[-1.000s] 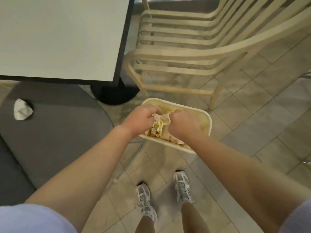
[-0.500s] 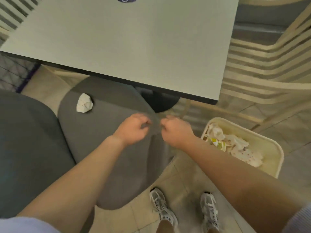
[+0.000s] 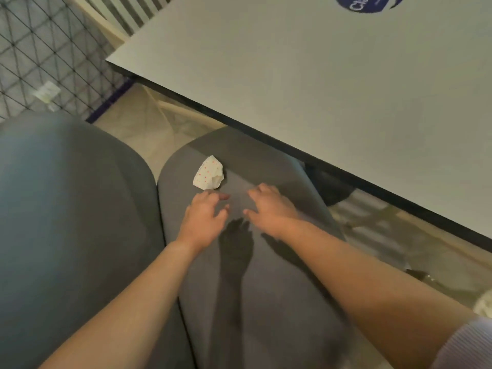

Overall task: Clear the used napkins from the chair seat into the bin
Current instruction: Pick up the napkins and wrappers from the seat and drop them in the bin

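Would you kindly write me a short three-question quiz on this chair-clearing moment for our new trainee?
1. True or false: the left hand already grips the napkin.
2. Which hand is nearer the napkin: (a) left, (b) right?
3. Fill in: the napkin lies on the grey ____, close to the table edge.

Key:
1. False; both hands are open and hold nothing, and the left fingertips are just short of the napkin.
2. (a)
3. seat
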